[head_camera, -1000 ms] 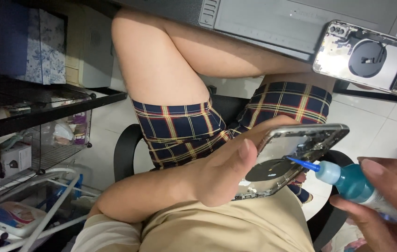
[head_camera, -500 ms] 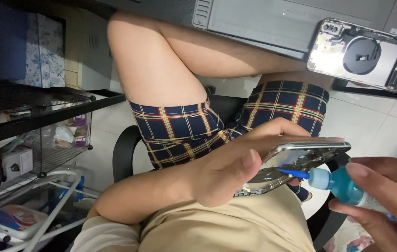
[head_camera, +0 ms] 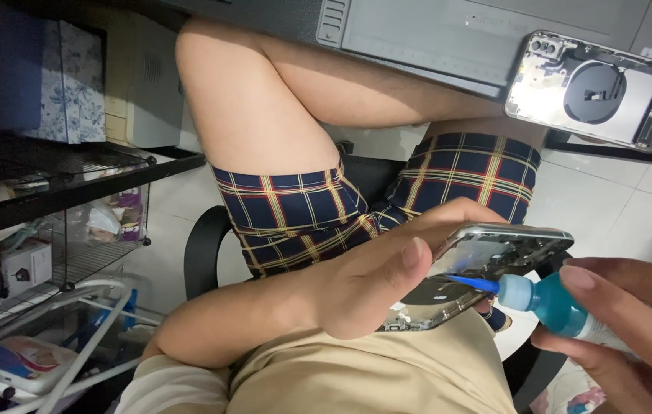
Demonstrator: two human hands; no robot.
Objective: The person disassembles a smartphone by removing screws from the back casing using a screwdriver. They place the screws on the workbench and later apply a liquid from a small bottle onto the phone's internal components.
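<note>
While left hand (head_camera: 372, 287) cradles phone frame (head_camera: 487, 261), right hand (head_camera: 632, 337) aims teal bottle (head_camera: 560, 303)

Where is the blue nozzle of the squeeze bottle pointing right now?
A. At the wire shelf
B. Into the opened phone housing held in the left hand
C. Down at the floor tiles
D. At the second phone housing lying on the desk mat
B: the right hand holds the teal bottle with its blue nozzle tipped into the phone housing that the left hand holds over the lap.
</note>
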